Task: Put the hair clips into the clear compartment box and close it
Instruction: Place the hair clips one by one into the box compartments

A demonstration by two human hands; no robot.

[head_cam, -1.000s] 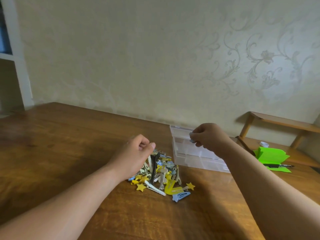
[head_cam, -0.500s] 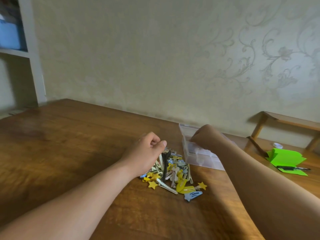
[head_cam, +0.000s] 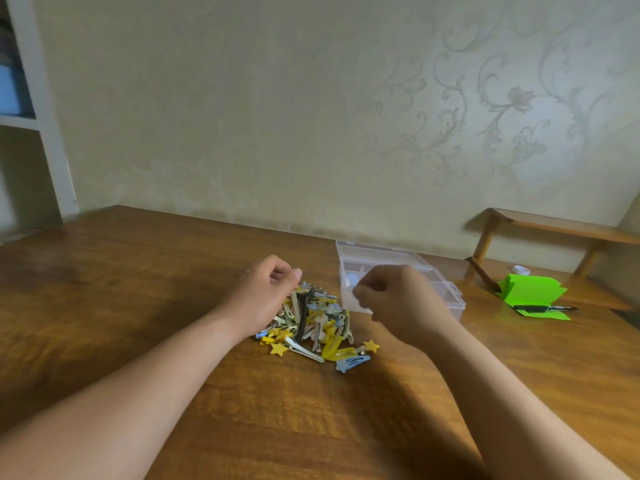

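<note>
A heap of hair clips (head_cam: 318, 327), yellow, pale blue, silver and black, lies on the wooden table (head_cam: 138, 289). My left hand (head_cam: 266, 292) rests on the heap's left side with its fingers curled in; nothing shows in it. The clear compartment box (head_cam: 381, 249) stands open just right of the heap, with a pale blue clip (head_cam: 354, 280) in its near left compartment. My right hand (head_cam: 401, 303) hovers in front of the box with its fingers curled. It hides the box's middle, and I see nothing in it.
A folded green paper (head_cam: 530, 296) with a black pen (head_cam: 543, 309) on it lies at the right. Behind it stands a low wooden rack (head_cam: 554, 226) with a small white cap (head_cam: 521, 270). A white shelf unit (head_cam: 45, 133) is at the far left.
My right hand held a pale clip over the box, dipped into it, and has now drawn back toward the heap without it. My left hand has stayed on the heap.
</note>
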